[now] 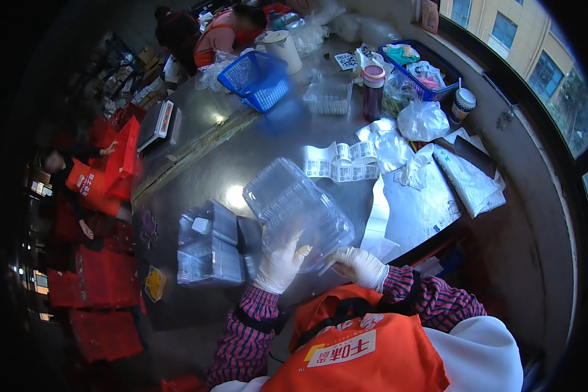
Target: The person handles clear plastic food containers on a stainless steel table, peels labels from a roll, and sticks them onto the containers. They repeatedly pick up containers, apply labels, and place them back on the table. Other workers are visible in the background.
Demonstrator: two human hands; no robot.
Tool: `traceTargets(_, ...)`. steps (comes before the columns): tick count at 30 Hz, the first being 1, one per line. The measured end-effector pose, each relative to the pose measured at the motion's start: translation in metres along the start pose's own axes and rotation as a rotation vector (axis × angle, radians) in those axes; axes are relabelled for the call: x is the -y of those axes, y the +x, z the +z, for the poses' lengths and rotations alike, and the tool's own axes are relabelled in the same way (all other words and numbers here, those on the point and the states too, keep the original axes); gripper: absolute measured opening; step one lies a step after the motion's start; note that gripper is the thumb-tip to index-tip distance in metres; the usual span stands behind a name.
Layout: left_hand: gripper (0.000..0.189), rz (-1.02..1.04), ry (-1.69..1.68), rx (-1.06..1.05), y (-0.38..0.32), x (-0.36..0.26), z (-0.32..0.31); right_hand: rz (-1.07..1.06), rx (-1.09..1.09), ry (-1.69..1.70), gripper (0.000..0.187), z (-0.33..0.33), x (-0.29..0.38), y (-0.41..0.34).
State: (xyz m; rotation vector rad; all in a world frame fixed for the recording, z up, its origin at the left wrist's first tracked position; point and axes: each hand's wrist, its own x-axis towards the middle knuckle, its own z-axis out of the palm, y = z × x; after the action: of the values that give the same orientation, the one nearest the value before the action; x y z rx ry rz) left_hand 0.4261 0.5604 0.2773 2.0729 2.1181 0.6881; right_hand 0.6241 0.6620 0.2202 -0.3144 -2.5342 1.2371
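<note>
My left hand (280, 262), in a pale glove, holds a stack of nested clear plastic clamshell containers (306, 220) from below, tilted over the metal table (206, 166). The gloved right hand (357, 267) is at the stack's near right corner, with a small pale piece, perhaps a label, pinched between thumb and fingers. More clear containers (209, 259) stand stacked on the table to the left; a white label lies on one of them. Beyond the held stack, strips of printed labels (343, 161) are spread out, and a blank backing strip (378, 215) trails towards me.
A blue basket (255, 81), another container stack (328, 98), a purple bottle (374, 93) and a paper cup (463, 105) stand farther back. A scale (159, 125) is at the far left. Plastic bags (424, 120) lie right. Co-workers (95, 188) stand beyond the table, near red crates (108, 274).
</note>
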Motion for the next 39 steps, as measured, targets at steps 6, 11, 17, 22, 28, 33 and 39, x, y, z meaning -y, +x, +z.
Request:
traceTargets(6, 0.036, -0.091, -0.134, -0.108, -0.015, -0.020, 0.005, 0.372, -0.294, 0.340, 0.020, 0.007, -0.004, 0.027)
traceTargets(11, 0.026, 0.206, -0.265, -0.073, -0.044, -0.038, 0.010, 0.333, -0.247, 0.223, 0.020, -0.008, -0.008, 0.055)
traceTargets(17, 0.050, -0.114, -0.141, -0.077, -0.043, -0.017, 0.019, 0.535, -0.039, -0.106, 0.029, -0.025, 0.017, 0.081)
traceTargets(22, 0.061, -0.133, -0.134, 0.024, -0.013, -0.012, 0.024, 0.428, 0.150, -0.468, 0.029, -0.033, 0.038, 0.087)
traceTargets(28, 0.063, -0.049, -0.108, 0.019, 0.002, -0.009, 0.019, 0.529, 0.426, -0.160, 0.027, -0.061, 0.027, 0.066)
traceTargets(33, 0.055, -0.038, -0.083, 0.074, 0.003, -0.006, 0.016, 0.596, 0.310, 0.130, 0.026, -0.073, -0.002, 0.015)
traceTargets(39, 0.050, 0.119, 0.043, -0.033, 0.006, -0.001, 0.011, 0.385, 0.204, 0.288, 0.029, -0.039, -0.028, -0.008)
